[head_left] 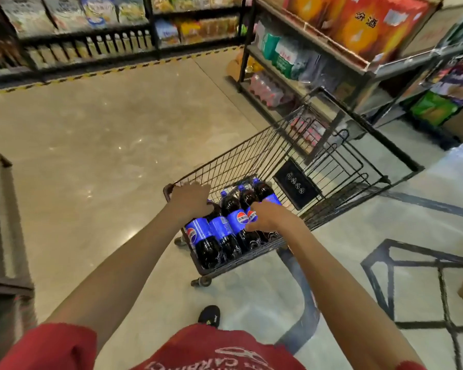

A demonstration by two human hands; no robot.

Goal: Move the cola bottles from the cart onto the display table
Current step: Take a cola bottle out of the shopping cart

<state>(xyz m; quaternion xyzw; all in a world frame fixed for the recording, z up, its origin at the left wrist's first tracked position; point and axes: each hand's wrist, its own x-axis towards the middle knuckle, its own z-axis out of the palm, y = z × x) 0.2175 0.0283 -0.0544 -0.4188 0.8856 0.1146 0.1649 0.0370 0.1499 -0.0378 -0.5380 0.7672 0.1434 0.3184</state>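
Left arm stretched straight from the lower left toward the middle of the frame, left hand (pixel 190 201) knuckles-up, fingers hooked over the near-left corner of the cart (pixel 251 156) rim and clamped tight on it. Right arm reaching in from the lower right, also pretty straight, right hand (pixel 267 217) palm-down inside the basket on top of the cola bottles (pixel 219 233), fingers bent down over the blue label of one of them. Can't tell if that's a real closed grip or just a touch, back of the hand in the way. Bottles all in the cart, dead centre of the frame: packed side by side at the near end of the black wire basket, lying tilted with blue caps pointing toward the far end, dark cola, round red-white-blue logos. Black sign plate (pixel 296 184) on the wire flap further along the basket. Upper right, a metal shelf rack (pixel 366 70) with big orange boxes (pixel 358 22) on top, green-and-white packs below, a shrink-wrapped bundle of small bottles (pixel 265 89) on the bottom level. Upper left, more shelving with bagged stuff, too blurry to read. Yellow-black tape (pixel 91 73) across the floor up there. Black metal frame (pixel 412 263) at lower right, red shirt (pixel 211 351) and one black shoe (pixel 209 315) along the bottom edge.
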